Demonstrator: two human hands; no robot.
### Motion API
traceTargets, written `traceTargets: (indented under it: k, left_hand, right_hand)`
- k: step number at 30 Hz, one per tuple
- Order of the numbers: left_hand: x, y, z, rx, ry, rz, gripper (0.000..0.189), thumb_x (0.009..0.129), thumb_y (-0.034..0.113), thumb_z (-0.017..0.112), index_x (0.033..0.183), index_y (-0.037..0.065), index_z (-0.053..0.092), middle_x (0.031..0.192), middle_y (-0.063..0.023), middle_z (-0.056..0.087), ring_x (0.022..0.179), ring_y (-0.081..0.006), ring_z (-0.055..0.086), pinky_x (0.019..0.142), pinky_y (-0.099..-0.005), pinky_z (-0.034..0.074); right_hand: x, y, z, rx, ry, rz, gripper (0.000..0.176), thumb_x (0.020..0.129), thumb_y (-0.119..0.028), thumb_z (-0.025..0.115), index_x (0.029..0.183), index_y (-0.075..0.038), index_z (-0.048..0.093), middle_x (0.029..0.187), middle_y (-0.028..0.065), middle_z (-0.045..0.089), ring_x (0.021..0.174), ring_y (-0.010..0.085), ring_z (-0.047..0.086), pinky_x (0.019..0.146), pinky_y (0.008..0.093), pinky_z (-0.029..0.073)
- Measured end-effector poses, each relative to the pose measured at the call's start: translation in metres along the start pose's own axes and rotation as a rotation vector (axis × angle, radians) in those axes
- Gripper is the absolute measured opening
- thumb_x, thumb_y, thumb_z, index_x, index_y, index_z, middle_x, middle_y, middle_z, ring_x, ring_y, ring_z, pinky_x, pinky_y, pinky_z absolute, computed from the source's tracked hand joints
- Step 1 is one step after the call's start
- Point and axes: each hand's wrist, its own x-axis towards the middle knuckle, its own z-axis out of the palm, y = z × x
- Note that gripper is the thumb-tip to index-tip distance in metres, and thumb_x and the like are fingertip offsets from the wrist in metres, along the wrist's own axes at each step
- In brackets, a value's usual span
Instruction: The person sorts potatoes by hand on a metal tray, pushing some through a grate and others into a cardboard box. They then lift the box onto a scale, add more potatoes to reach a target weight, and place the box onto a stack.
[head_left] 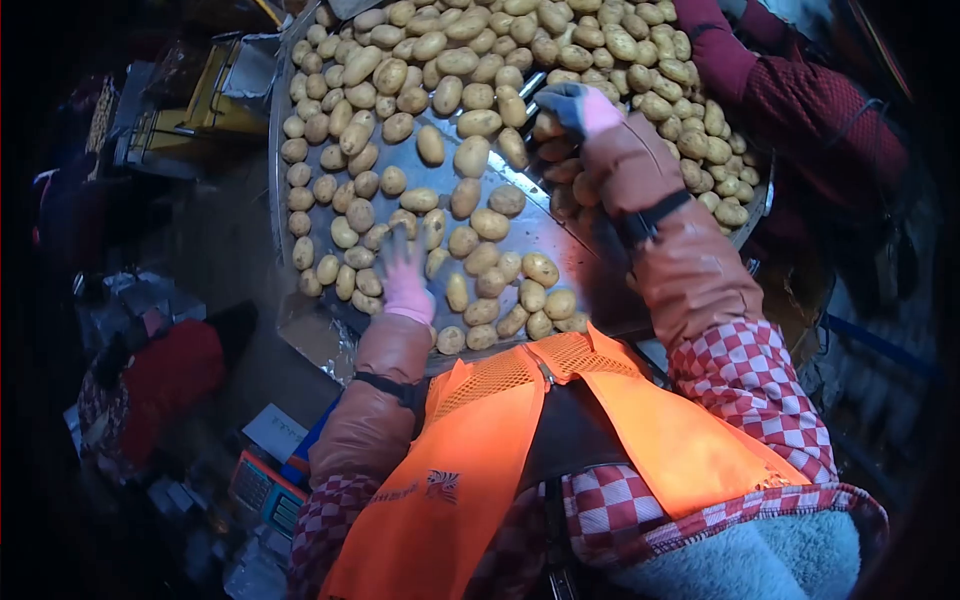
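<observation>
Many pale yellow potatoes [473,157] lie over a metal sorting table [575,255]. My left hand [405,278], in a pink glove with grey fingers, rests among the potatoes at the table's near left, fingers spread and slightly blurred. It touches potatoes but grips none that I can see. My right hand [582,108], in a pink and dark blue glove, reaches to the far right part of the table with its fingers curled down. Whatever is under those fingers is hidden. Beside it are shiny metal bars [533,84] and shadowed potatoes [562,170].
Across the right corner, another person's dark red sleeve [715,50] reaches over the potato heap. A person in red [175,370] is at the lower left. Yellow crates [185,110] stand left of the table, and a calculator-like device [268,492] lies below.
</observation>
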Motion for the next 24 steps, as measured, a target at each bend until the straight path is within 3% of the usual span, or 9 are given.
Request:
traceTargets:
  k: [6, 7, 9, 12, 16, 19, 21, 23, 24]
  left_hand:
    - [0.005, 0.001, 0.003, -0.380, 0.358, -0.389, 0.054, 0.080, 0.008, 0.062, 0.133, 0.019, 0.057, 0.136, -0.0138, 0.053, 0.132, -0.0377, 0.042, 0.110, -0.0477, 0.035]
    - [0.018, 0.003, -0.007, -0.425, 0.435, -0.238, 0.052, 0.080, 0.005, 0.058, 0.131, 0.018, 0.057, 0.131, -0.0126, 0.056, 0.122, -0.0367, 0.051, 0.105, -0.0474, 0.041]
    - [0.051, 0.034, -0.058, -0.485, 0.365, 0.039, 0.042, 0.086, 0.011, 0.057, 0.128, 0.016, 0.058, 0.130, -0.0135, 0.056, 0.114, -0.0377, 0.057, 0.098, -0.0470, 0.046]
    - [0.110, 0.074, -0.093, -0.502, -0.092, 0.029, 0.052, 0.082, 0.001, 0.049, 0.131, 0.015, 0.057, 0.126, -0.0234, 0.056, 0.113, -0.0401, 0.058, 0.096, -0.0477, 0.047]
    - [0.140, 0.088, -0.068, -0.259, -0.216, -0.069, 0.042, 0.087, 0.009, 0.051, 0.128, 0.016, 0.057, 0.125, -0.0260, 0.054, 0.107, -0.0416, 0.062, 0.088, -0.0479, 0.052]
    - [0.139, 0.075, -0.063, -0.231, -0.285, -0.105, 0.035, 0.089, 0.017, 0.057, 0.124, 0.015, 0.058, 0.126, -0.0257, 0.053, 0.107, -0.0415, 0.062, 0.088, -0.0474, 0.053]
    - [0.122, 0.062, -0.067, -0.466, -0.135, -0.124, 0.035, 0.090, 0.019, 0.058, 0.125, 0.015, 0.058, 0.127, -0.0231, 0.054, 0.108, -0.0403, 0.062, 0.090, -0.0467, 0.052]
    - [0.098, 0.066, -0.084, -0.617, 0.032, -0.152, 0.037, 0.091, 0.017, 0.061, 0.128, 0.014, 0.058, 0.118, -0.0220, 0.064, 0.109, -0.0357, 0.064, 0.092, -0.0420, 0.050]
    - [0.083, 0.076, -0.091, -0.738, 0.016, 0.015, 0.037, 0.091, 0.018, 0.062, 0.128, 0.012, 0.059, 0.116, -0.0206, 0.064, 0.108, -0.0320, 0.064, 0.092, -0.0403, 0.050]
  right_hand:
    - [0.058, 0.011, 0.042, -1.172, 0.200, -0.491, 0.040, 0.084, -0.036, 0.072, 0.110, -0.007, 0.065, 0.092, 0.0195, 0.070, 0.081, 0.0332, 0.070, 0.069, 0.0442, 0.055]
    - [0.069, 0.014, 0.045, -1.077, 0.148, -0.378, 0.045, 0.080, -0.036, 0.074, 0.112, -0.005, 0.065, 0.101, 0.0245, 0.068, 0.095, 0.0368, 0.067, 0.081, 0.0414, 0.053]
    - [0.071, 0.028, 0.046, -1.024, -0.047, -0.358, 0.044, 0.080, -0.037, 0.074, 0.111, -0.006, 0.066, 0.101, 0.0233, 0.069, 0.095, 0.0373, 0.067, 0.081, 0.0429, 0.052]
    - [0.031, 0.035, 0.043, -0.801, -0.052, -0.368, 0.043, 0.079, -0.037, 0.075, 0.104, -0.003, 0.067, 0.083, 0.0117, 0.070, 0.074, 0.0179, 0.063, 0.069, 0.0338, 0.051]
    - [-0.035, 0.082, -0.003, 0.103, -0.470, -0.391, 0.028, 0.090, -0.032, 0.066, 0.102, -0.007, 0.067, 0.093, 0.0037, 0.068, 0.083, 0.0109, 0.062, 0.069, 0.0262, 0.049]
    - [-0.069, 0.142, -0.028, 0.537, -0.349, 0.145, 0.035, 0.094, -0.035, 0.062, 0.110, -0.004, 0.063, 0.101, 0.0082, 0.066, 0.093, 0.0191, 0.064, 0.079, 0.0324, 0.053]
    - [-0.095, 0.185, -0.015, 0.094, -0.274, -0.391, 0.041, 0.097, -0.036, 0.057, 0.120, -0.003, 0.059, 0.115, 0.0116, 0.065, 0.103, 0.0192, 0.063, 0.085, 0.0315, 0.051]
    - [-0.103, 0.190, -0.008, 0.198, -0.341, -0.492, 0.050, 0.098, -0.043, 0.052, 0.128, -0.003, 0.055, 0.125, 0.0140, 0.062, 0.111, 0.0232, 0.061, 0.090, 0.0322, 0.051]
    - [-0.106, 0.178, 0.000, 0.530, -0.457, -0.313, 0.055, 0.098, -0.048, 0.049, 0.131, -0.004, 0.052, 0.128, 0.0147, 0.060, 0.114, 0.0272, 0.059, 0.090, 0.0334, 0.051]
